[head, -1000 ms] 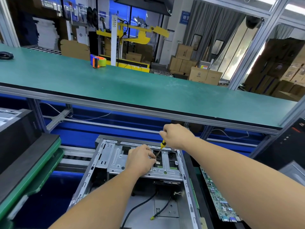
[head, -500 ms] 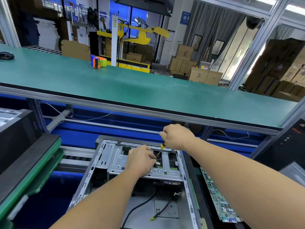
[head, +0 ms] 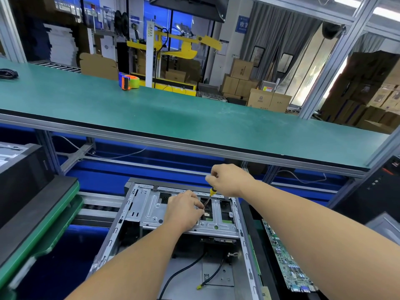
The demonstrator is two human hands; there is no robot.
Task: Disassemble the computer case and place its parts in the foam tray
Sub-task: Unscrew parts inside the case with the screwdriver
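Observation:
An open grey metal computer case (head: 121, 224) lies on the conveyor in front of me, its drive cage (head: 151, 208) at the far end. My right hand (head: 229, 182) grips a screwdriver with a yellow handle (head: 212, 191), its shaft angled down into an opening of the cage. My left hand (head: 184, 211) rests on the cage beside the shaft, fingers curled at the tip; what they pinch is hidden. Black cables (head: 184, 271) run across the case floor.
A green circuit board (head: 285, 263) lies in a dark tray to the right of the case. Stacked green and black trays (head: 36, 224) sit at the left. A green shelf (head: 194, 118) overhangs the work area and carries a tape dispenser (head: 128, 81). A black tower (head: 376, 191) stands at right.
My right hand has shifted slightly on the screwdriver handle, as if turning it. My left hand and the case stay where they were.

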